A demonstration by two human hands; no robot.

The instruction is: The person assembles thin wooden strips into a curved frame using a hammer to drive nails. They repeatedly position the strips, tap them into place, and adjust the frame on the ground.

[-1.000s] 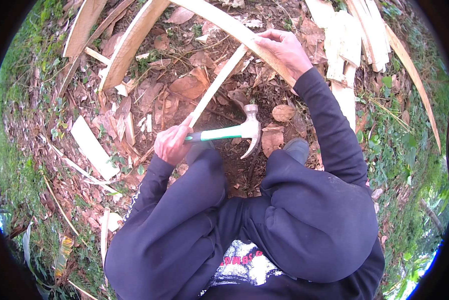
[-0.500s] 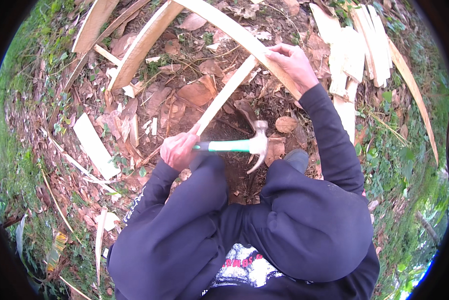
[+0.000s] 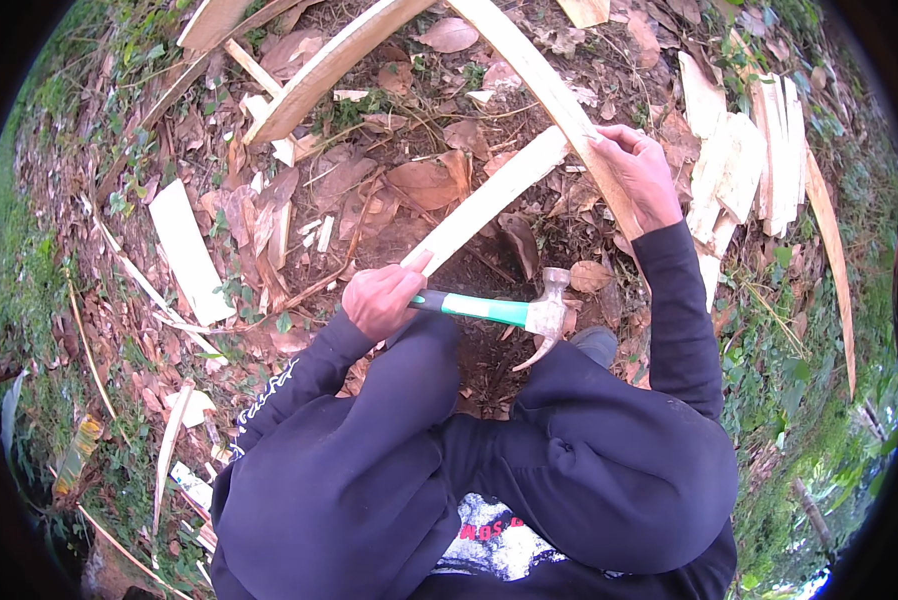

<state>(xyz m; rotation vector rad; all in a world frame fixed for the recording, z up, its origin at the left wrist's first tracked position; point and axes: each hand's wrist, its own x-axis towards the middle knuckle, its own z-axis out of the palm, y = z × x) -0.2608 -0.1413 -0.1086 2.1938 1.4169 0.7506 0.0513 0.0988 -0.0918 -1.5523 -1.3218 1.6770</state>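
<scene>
My left hand (image 3: pixel 381 302) is closed around both a claw hammer (image 3: pixel 487 309) and the lower end of a short pale wooden slat (image 3: pixel 489 212). The hammer has a green and black handle and a steel head, which points right, above the ground between my knees. From the hand, the slat slants up to the right, and its far end meets a long wooden plank (image 3: pixel 541 78). My right hand (image 3: pixel 641 178) grips that plank near its lower end, thumb and fingers at its edge. Whether a nail is at the joint I cannot tell.
Another plank (image 3: pixel 344 62) slants across the upper left, over a small stick. Several split wood pieces (image 3: pixel 734 170) lie in a pile at right, beside a long curved strip (image 3: pixel 831 270). A pale board (image 3: pixel 187 255) rests on leaf litter at left.
The slat now shows its broader face. Both hands, the hammer and the planks appear farther right, as the whole view has shifted; each hand keeps its hold.
</scene>
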